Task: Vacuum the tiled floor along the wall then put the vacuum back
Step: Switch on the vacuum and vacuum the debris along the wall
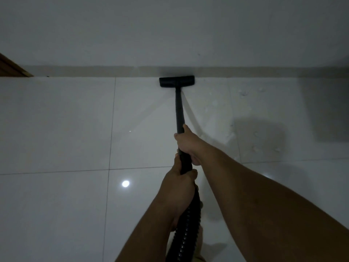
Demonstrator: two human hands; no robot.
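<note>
The black vacuum floor head (177, 81) lies flat on the glossy white tiled floor (56, 120), pressed against the beige skirting (94, 71) at the foot of the white wall (170, 31). A black wand (179, 110) runs back from the head toward me. My right hand (188, 142) is wrapped around the wand higher up. My left hand (179, 183) grips the handle just behind it, where the ribbed black hose (186, 233) begins. The hose drops down between my forearms and leaves the frame at the bottom.
A brown wooden door frame or furniture edge (11, 68) sits at the far left by the wall. Dark square shadows (258, 140) fall on the tiles to the right. A ceiling light reflects as a bright spot (125, 183) on the floor.
</note>
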